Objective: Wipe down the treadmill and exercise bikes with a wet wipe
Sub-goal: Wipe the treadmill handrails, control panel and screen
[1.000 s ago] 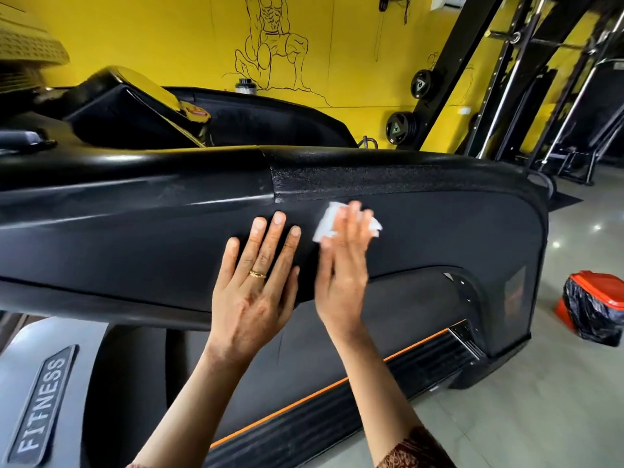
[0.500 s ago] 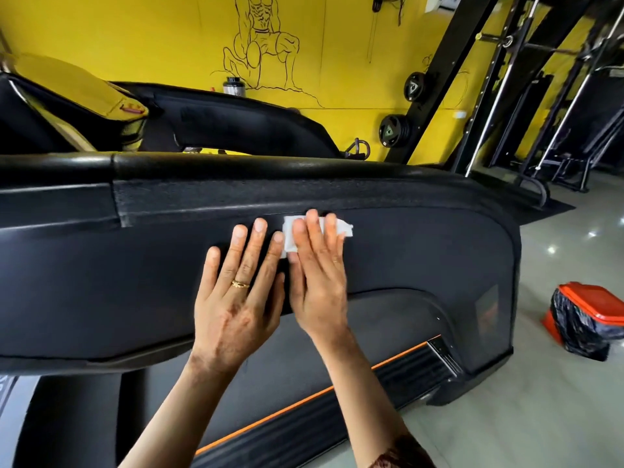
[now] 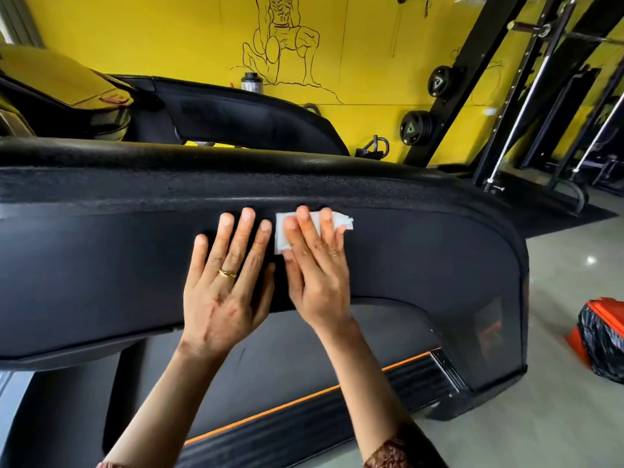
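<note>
Nearest to us, our left hand [image 3: 223, 292] lies flat on the treadmill's side panel [image 3: 101, 265], fingers straight and spread, holding nothing (a brace, we judge). Just beside it, our right hand [image 3: 317, 275] is flat too, its straight fingers pressing the wet wipe [image 3: 281, 236] against the panel, just below the textured band under the handrail [image 3: 169, 153]. The wipe is a small white folded pad, ragged at its right edge, showing left of the index finger and past the fingertips. The panel's long axis runs left to right, so we judge the coming stroke goes sideways. The right hand is the nearer one to the panel's curved end, with plenty of panel on that side. Farther off, an orange bin [image 3: 601, 339] stands to the right, and weight plates [image 3: 413, 128] hang by the yellow wall [image 3: 169, 35].
</note>
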